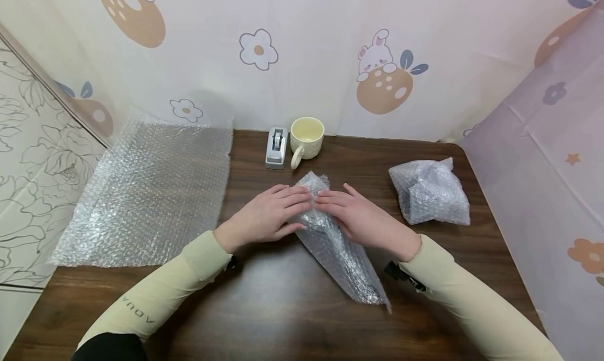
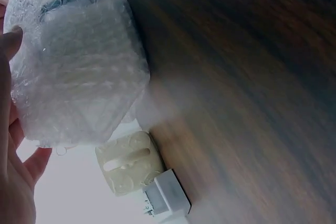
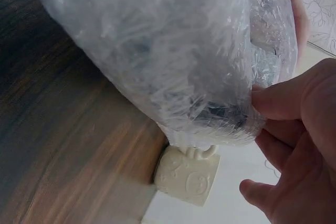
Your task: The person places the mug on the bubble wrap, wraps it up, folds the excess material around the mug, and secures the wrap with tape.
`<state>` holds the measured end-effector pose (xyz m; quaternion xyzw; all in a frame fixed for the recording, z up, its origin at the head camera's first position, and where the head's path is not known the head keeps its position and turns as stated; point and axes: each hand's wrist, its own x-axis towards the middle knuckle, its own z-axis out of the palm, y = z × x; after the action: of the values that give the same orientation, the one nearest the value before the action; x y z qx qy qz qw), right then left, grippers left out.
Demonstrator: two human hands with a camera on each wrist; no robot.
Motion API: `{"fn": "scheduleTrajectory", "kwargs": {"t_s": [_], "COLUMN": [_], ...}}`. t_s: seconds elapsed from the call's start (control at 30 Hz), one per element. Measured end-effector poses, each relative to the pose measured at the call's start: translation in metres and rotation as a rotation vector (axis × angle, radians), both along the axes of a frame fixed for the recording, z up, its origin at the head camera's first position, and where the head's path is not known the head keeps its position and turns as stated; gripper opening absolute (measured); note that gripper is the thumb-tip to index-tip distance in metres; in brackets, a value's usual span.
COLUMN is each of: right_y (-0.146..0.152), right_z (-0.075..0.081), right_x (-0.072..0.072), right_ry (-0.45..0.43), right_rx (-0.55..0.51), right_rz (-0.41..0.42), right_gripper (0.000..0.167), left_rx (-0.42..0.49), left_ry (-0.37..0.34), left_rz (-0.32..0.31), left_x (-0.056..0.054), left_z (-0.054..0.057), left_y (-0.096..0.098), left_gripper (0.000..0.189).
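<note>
A long bubble-wrap bundle (image 1: 346,261) lies slantwise on the table, its narrow loose end toward the near right. A dark patterned band shows dimly through the layers in the left wrist view; the kind of thing inside cannot be told. My left hand (image 1: 276,211) rests with extended fingers on the bundle's far part, its thumb touching the wrap. From the other side my right hand (image 1: 360,217) lays its fingertips on the same part, nearly meeting the left ones. In the right wrist view, its thumb and fingers touch the wrap, with the little finger held away.
Behind the bundle stand a cream mug (image 1: 306,138) and a grey tape dispenser (image 1: 276,149). A flat bubble-wrap sheet (image 1: 155,193) covers the table's left side. At the right lies another bubble-wrapped package (image 1: 431,190). Patterned curtains (image 1: 311,52) edge the dark wooden table (image 1: 226,314).
</note>
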<state>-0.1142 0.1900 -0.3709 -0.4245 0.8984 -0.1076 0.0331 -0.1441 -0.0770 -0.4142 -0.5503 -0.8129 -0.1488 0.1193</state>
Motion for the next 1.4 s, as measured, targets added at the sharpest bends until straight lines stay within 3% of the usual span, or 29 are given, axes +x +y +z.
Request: {"fn": "scheduleTrajectory", "kwargs": {"t_s": [0.27, 0.47, 0.63, 0.87, 1.03, 1.13, 1.23, 1.33, 1.4], "right_y": [-0.008, -0.013, -0.016, -0.013, -0.008, -0.003, 0.01, 0.034, 0.052], "right_z": [-0.001, -0.005, -0.007, -0.005, -0.01, -0.013, -0.012, -0.01, -0.012], "right_x": [-0.006, -0.005, 0.001, 0.007, 0.008, 0.009, 0.014, 0.027, 0.038], "right_ry": [-0.051, -0.079, -0.076, -0.076, -0.071, -0.044, 0.04, 0.142, 0.212], "right_rx": [-0.045, -0.045, -0.021, -0.027, -0.072, -0.114, -0.173, -0.189, -0.178], "right_rz": [-0.003, -0.022, -0.032, -0.034, -0.022, -0.001, 0.024, 0.029, 0.033], "right_gripper": [0.037, 0.05, 0.049, 0.049, 0.05, 0.052, 0.053, 0.059, 0.052], "left_rx": [-0.003, 0.055, 0.101, 0.134, 0.172, 0.203, 0.23, 0.238, 0.233], "left_ry": [0.017, 0.009, -0.016, -0.048, -0.042, -0.045, -0.054, -0.058, -0.055], "left_rz": [0.032, 0.036, 0.021, 0.0, -0.018, -0.028, -0.047, -0.065, -0.076], "left_x": [-0.003, -0.002, 0.001, 0.005, 0.0, -0.003, -0.005, -0.007, -0.009], "left_z": [-0.007, -0.018, -0.023, -0.023, -0.021, -0.022, -0.024, -0.024, -0.024], "left_y": [0.0, 0.002, 0.005, 0.01, 0.012, 0.011, 0.012, 0.014, 0.016], "left_gripper": [0.063, 0.053, 0.045, 0.043, 0.04, 0.036, 0.034, 0.033, 0.034]}}
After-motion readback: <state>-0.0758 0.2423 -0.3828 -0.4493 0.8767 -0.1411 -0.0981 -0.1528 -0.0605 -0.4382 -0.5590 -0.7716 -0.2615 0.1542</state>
